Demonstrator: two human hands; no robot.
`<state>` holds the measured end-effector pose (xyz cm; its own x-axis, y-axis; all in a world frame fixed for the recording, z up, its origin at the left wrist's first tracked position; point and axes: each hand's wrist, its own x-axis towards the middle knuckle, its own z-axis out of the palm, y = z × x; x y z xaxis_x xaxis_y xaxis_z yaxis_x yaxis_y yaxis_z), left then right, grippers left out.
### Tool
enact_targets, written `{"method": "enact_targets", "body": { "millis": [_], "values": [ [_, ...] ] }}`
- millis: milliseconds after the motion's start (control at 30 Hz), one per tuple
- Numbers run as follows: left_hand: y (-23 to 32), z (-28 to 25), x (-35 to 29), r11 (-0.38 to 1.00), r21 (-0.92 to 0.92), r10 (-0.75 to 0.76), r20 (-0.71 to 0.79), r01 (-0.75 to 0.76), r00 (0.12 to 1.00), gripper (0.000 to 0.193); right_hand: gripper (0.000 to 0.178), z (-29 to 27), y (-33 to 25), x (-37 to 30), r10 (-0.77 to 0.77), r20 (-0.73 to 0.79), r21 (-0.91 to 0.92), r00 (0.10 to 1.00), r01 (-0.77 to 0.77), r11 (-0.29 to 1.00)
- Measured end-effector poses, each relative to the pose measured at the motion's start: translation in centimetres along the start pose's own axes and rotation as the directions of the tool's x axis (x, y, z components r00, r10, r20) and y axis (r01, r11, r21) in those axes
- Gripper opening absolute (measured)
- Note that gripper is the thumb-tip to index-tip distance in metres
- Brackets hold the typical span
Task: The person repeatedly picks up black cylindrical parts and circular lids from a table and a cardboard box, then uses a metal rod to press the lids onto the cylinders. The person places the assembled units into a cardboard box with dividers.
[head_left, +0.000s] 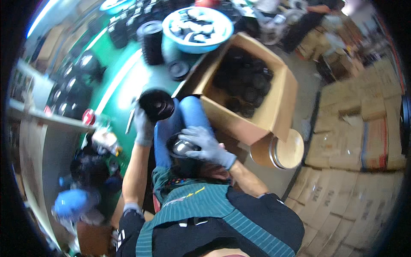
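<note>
My left hand (144,126), in a grey glove, is closed on the side of a black bowl-shaped part (157,105), its hollow side turned up, over the green work surface by my knees. A second black rounded part (183,147), glossy and domed, is in front of my lap. My right hand (206,144), also gloved in grey, has its fingers over that part's right side and grips it. Just beyond my knees, an open cardboard box (280,100) contains many dark rounded parts (244,81).
A light blue basin (195,46) with white and dark pieces stands beyond the box. Left of it are a stack of black round parts (152,43) and a black disc (178,70). A round drum (289,150) and flattened cardboard (342,192) lie to the right.
</note>
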<state>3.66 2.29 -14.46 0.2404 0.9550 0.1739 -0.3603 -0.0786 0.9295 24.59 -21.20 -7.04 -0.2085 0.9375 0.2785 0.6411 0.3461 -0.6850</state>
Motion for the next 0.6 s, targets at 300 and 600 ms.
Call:
{"method": "enact_targets", "body": {
  "millis": [300, 600],
  "values": [
    [-4.4, -4.7, 14.7, 0.858, 0.384, -0.242, -0.281, 0.34, 0.928, 0.065, 0.063, -2.4, -2.7, 0.5, -0.138, 0.228, 0.169, 0.964, 0.1, 0.981],
    [13.0, 1.0, -2.4, 0.774, 0.609, -0.165, 0.458, -0.173, 0.874, 0.064, 0.057, -7.0, -6.3, 3.1, -0.153, 0.13, 0.198, 0.98, 0.126, 0.972]
  ]
}}
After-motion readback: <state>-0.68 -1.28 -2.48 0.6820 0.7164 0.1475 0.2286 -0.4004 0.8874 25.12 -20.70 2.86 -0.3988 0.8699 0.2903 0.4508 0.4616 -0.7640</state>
